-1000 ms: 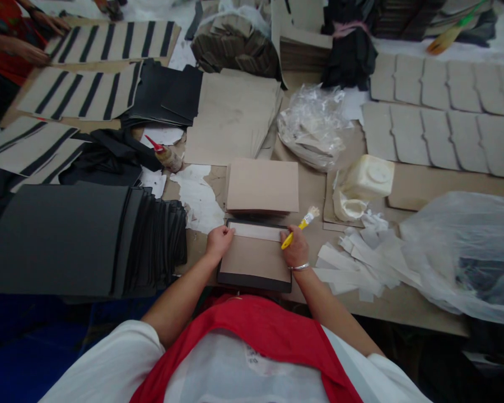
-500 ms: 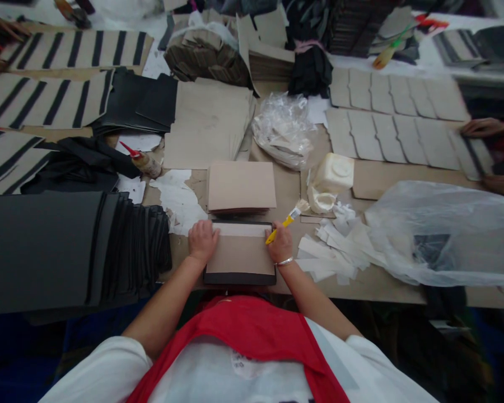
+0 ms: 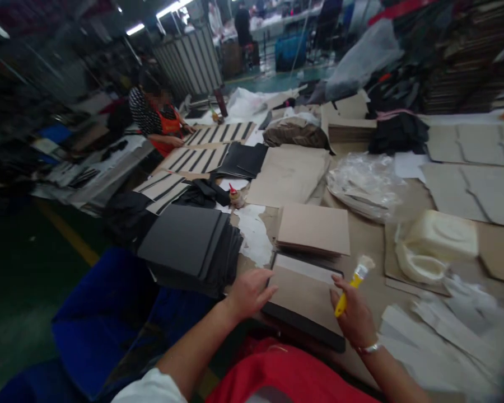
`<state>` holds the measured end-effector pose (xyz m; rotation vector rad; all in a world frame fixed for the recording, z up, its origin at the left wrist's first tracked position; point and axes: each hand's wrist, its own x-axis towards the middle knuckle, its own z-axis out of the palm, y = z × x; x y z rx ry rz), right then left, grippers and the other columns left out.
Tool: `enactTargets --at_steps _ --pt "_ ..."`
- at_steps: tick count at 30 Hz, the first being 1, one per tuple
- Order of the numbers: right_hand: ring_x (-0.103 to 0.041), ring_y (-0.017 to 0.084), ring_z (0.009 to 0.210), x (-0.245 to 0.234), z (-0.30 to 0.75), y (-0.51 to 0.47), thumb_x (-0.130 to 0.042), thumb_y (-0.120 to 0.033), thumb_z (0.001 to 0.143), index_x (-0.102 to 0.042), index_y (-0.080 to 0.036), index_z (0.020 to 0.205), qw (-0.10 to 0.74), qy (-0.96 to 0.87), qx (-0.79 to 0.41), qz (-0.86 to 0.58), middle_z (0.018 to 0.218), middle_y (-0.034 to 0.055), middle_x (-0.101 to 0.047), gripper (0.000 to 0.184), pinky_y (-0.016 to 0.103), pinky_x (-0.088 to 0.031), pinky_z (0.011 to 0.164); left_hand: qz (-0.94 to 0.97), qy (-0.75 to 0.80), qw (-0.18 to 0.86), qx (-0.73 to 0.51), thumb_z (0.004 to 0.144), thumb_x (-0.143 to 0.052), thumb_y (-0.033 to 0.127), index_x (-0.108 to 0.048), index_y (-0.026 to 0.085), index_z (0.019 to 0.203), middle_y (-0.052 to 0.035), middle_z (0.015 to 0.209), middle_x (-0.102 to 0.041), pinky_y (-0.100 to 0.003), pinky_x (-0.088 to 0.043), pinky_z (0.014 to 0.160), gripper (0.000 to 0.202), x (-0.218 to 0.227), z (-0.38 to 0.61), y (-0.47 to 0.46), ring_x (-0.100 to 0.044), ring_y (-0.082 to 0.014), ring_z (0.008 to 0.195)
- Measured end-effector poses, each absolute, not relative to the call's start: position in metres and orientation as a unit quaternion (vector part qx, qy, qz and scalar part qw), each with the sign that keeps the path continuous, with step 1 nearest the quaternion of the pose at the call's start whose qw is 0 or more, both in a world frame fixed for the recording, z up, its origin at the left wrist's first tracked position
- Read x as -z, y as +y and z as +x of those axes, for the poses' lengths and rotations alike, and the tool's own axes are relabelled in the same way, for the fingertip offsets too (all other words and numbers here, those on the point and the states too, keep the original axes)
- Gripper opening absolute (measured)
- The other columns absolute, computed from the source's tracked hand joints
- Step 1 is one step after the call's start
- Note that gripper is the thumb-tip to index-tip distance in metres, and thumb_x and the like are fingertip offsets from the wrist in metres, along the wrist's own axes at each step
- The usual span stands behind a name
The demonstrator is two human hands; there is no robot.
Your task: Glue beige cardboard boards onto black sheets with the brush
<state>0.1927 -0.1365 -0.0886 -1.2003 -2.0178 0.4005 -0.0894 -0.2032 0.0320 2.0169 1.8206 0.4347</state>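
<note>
In front of me lies a black sheet with a tan board [image 3: 304, 294] on it, a pale strip along the board's far side. My left hand [image 3: 251, 292] is at its left edge, fingers stretched out and thumb apart, holding nothing; whether it touches the board I cannot tell. At the right edge, my right hand [image 3: 355, 313] grips a paintbrush [image 3: 350, 295] by its yellow handle, bristles up and away from the board. A stack of tan boards [image 3: 313, 228] stands just beyond. To the left is a thick stack of black sheets [image 3: 185, 238].
A cut-open cream jug [image 3: 449, 240] and white paper strips [image 3: 424, 347] lie on the right. Behind are a clear plastic bag [image 3: 365, 184], large grey-tan sheets [image 3: 289, 173] and a red-tipped glue bottle [image 3: 236, 197]. A co-worker [image 3: 162, 115] stands at the far left beside striped panels.
The view has swung left and up, bringing the co-worker and the room into sight. My left hand's fingers have spread from the board's edge; the brush stays in my right hand.
</note>
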Motion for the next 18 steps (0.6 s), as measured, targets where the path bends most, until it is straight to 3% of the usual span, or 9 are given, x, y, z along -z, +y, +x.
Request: enactTargets --at_steps 3,5,8,11,14,18 --pt "-0.062 0.025 0.097 0.06 0.168 -0.141 -0.052 -0.031 0.084 -0.047 -0.027 0.114 0.407 -0.793 -0.188 -0.412 0.113 0.0096 -0.062 0.031 0.044 -0.053 0.083 0.596 0.764 -0.021 -0.248 0.086 -0.045 0.039 -0.057 0.02 0.113 -0.0104 0.116 -0.06 -0.037 -0.036 0.102 0.035 -0.093 -0.152 -0.215 -0.051 -0.0221 0.115" --pt "-0.063 0.024 0.096 0.045 0.15 -0.145 -0.053 -0.028 0.084 -0.047 -0.027 0.113 0.42 -0.8 -0.209 -0.374 0.111 0.0088 -0.063 0.03 0.043 -0.054 0.081 0.49 0.842 -0.108 -0.2 0.079 -0.054 0.046 -0.051 0.015 0.121 -0.0149 0.127 -0.053 -0.042 -0.03 0.105 0.052 -0.118 -0.214 -0.215 -0.042 -0.028 0.124" --pt "-0.064 0.022 0.093 0.034 0.134 -0.148 -0.052 -0.026 0.084 -0.049 -0.026 0.111 0.419 -0.81 -0.228 -0.343 0.107 0.0074 -0.064 0.027 0.04 -0.055 0.078 0.363 0.929 -0.001 -0.074 0.063 -0.064 0.057 -0.047 0.007 0.124 -0.0217 0.126 -0.052 -0.042 -0.038 0.097 0.081 -0.128 -0.307 -0.214 -0.045 -0.0342 0.121" --pt "-0.065 0.021 0.087 0.034 0.135 -0.149 -0.051 -0.027 0.085 -0.051 -0.025 0.111 0.403 -0.81 -0.229 -0.359 0.102 0.007 -0.065 0.026 0.037 -0.055 0.074 0.33 0.94 0.089 0.002 0.063 -0.061 0.06 -0.054 0.007 0.116 -0.0203 0.117 -0.06 -0.036 -0.046 0.086 0.075 -0.123 -0.359 -0.217 -0.056 -0.0325 0.109" --pt "-0.065 0.02 0.079 0.038 0.144 -0.15 -0.05 -0.03 0.086 -0.052 -0.023 0.112 0.385 -0.801 -0.234 -0.395 0.096 0.0069 -0.065 0.027 0.036 -0.055 0.071 0.342 0.937 0.048 0.043 0.065 -0.06 0.056 -0.059 0.011 0.106 -0.0182 0.113 -0.062 -0.037 -0.047 0.084 0.061 -0.122 -0.365 -0.218 -0.058 -0.0323 0.104" --pt "-0.064 0.018 0.074 0.04 0.151 -0.153 -0.05 -0.03 0.086 -0.053 -0.022 0.111 0.373 -0.785 -0.258 -0.421 0.093 0.0062 -0.065 0.026 0.034 -0.054 0.072 0.323 0.945 -0.003 0.058 0.066 -0.064 0.05 -0.056 0.011 0.109 -0.0139 0.117 -0.061 -0.036 -0.047 0.086 0.058 -0.139 -0.344 -0.217 -0.057 -0.0294 0.107"
